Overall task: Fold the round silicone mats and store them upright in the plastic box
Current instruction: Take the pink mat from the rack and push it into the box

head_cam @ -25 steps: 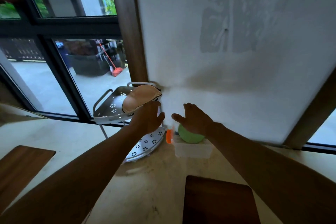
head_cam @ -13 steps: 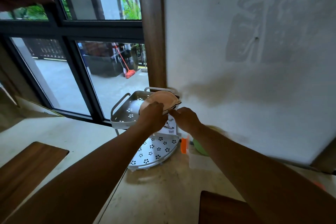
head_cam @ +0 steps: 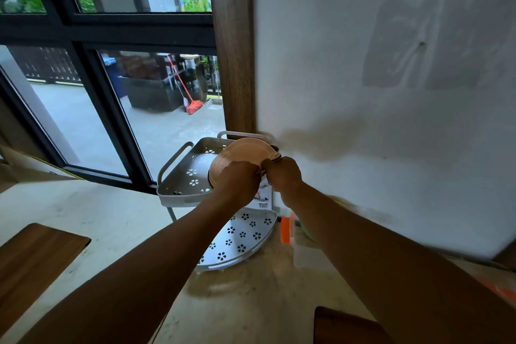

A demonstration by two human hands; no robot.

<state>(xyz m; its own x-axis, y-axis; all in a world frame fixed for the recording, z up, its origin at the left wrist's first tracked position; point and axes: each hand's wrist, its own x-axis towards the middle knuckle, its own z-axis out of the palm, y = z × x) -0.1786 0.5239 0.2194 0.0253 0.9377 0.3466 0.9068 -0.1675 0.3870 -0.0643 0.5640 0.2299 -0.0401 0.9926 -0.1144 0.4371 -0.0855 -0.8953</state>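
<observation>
Tan mat [head_cam: 242, 154] between two hands [head_cam: 261, 179]

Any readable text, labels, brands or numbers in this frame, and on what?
None can be read.
White label on the corner rack, behind the hands: a barcode and a small picture show, but its print is too small and blurred to read.
Peach silicone mat: raised rings only, no lettering legible.
</observation>
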